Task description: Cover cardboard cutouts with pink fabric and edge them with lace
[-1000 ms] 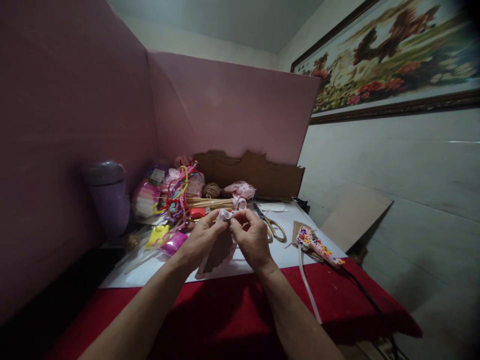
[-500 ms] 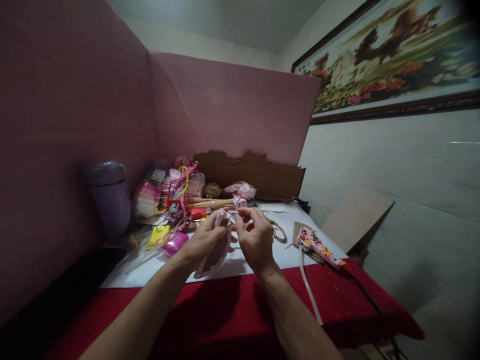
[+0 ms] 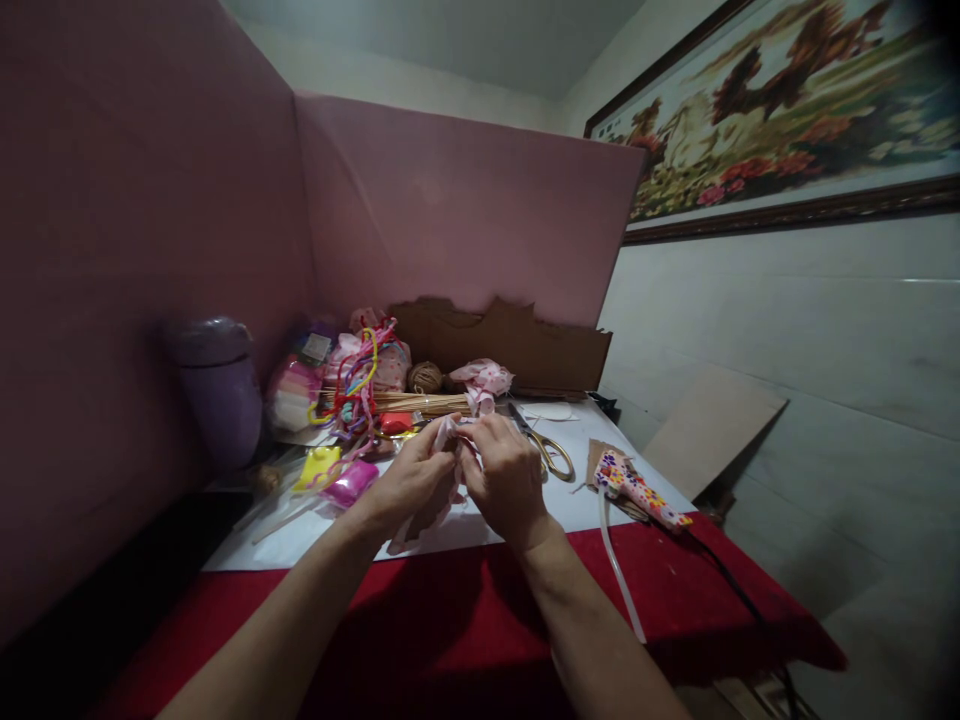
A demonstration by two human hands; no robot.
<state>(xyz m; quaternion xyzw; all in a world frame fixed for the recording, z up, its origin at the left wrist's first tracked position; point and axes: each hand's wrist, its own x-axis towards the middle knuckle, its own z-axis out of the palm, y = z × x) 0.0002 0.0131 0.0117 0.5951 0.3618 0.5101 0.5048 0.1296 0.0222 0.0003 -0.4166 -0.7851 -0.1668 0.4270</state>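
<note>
My left hand [image 3: 409,480] and my right hand [image 3: 504,475] meet above a white sheet [image 3: 300,540] on the table. Both pinch a small piece of pale pink ribbon [image 3: 448,432] at its top, fingers closed and almost touching. Below the hands hangs a brown cardboard cut-out with a pale scalloped edge [image 3: 427,518], partly hidden by the fingers. Gold-handled scissors [image 3: 551,455] lie just right of my right hand.
A flower-patterned glue gun [image 3: 637,492] with a white glue stick [image 3: 616,570] and black cord lies at right. Behind are wooden skewers [image 3: 420,403], twine ball [image 3: 425,377], coloured pipe cleaners [image 3: 360,385], pink fabric [image 3: 484,380], cardboard pieces [image 3: 517,345], a purple container [image 3: 217,390]. Pink boards wall the back and left.
My hands have closed together on the ribbon; the right hand has moved left against the left hand. The cardboard piece is more hidden than before.
</note>
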